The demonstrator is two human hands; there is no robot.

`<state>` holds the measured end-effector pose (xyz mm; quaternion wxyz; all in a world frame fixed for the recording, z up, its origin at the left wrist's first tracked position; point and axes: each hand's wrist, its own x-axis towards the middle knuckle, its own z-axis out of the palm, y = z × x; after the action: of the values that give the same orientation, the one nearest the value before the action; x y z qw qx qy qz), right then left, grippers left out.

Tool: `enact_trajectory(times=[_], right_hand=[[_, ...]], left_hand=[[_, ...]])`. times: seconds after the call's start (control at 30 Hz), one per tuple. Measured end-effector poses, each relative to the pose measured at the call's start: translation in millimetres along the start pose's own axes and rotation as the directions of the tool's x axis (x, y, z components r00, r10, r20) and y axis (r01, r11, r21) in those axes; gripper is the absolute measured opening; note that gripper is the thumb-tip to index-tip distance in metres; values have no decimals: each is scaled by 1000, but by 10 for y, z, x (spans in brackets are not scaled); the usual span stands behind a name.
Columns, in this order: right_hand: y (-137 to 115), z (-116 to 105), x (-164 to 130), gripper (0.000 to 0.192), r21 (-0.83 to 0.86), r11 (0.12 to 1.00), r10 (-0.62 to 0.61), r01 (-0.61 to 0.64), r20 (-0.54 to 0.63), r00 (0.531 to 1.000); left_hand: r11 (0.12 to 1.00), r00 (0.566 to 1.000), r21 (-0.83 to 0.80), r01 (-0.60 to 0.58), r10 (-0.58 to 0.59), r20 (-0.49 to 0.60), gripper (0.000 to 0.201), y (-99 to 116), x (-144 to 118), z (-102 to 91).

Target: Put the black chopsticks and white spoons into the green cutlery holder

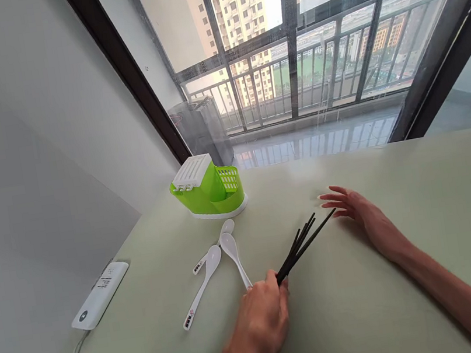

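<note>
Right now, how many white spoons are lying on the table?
3. All lie left of the left hand: one long spoon nearest the table's left edge, one beside it, one partly hidden behind them.

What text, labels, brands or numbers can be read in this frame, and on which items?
None can be read.
White spoons: small dark and red marks at the handle ends, too small to read.
White device at the table's left edge: dark printed marks on top, blurred.
Green utensil holder: no print visible.
Black chopsticks held in the left hand: no marking visible.
</note>
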<state>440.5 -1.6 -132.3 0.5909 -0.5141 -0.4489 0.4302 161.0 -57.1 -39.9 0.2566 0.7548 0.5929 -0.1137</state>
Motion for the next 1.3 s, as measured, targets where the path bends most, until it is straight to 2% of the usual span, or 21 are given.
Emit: enact_trajectory(times=[0.13,0.3,0.53,0.73,0.83,1.0,1.13,1.3], right_hand=[[27,190,-49,52,-122,991,-44,52,67,997],[62,226,-81,46,-315,947,-35,71,120,992],[33,235,-91,40,-359,924,-69,133,185,980],[20,235,-120,36,-327,933,-57,152,282,958],[16,237,-124,35,-294,944,-59,149,293,954],[8,236,-115,32,-247,965,-36,86,199,979],[-26,218,-99,28,-186,980,-71,75,30,997],[-34,194,-74,16,-113,992,-80,59,-186,979]], left_hand=[[993,1000,112,31,-31,-7,30,137,35,0],[988,999,150,49,-51,16,31,280,26,0],[981,999,187,46,-43,-22,30,335,101,134],[979,998,200,46,-37,-47,29,392,146,218],[977,998,208,37,-28,-47,28,423,146,221],[973,998,232,3,10,-58,27,448,103,213],[972,992,236,-18,47,-116,24,424,54,216],[975,973,207,-76,118,-200,27,260,-16,239]])
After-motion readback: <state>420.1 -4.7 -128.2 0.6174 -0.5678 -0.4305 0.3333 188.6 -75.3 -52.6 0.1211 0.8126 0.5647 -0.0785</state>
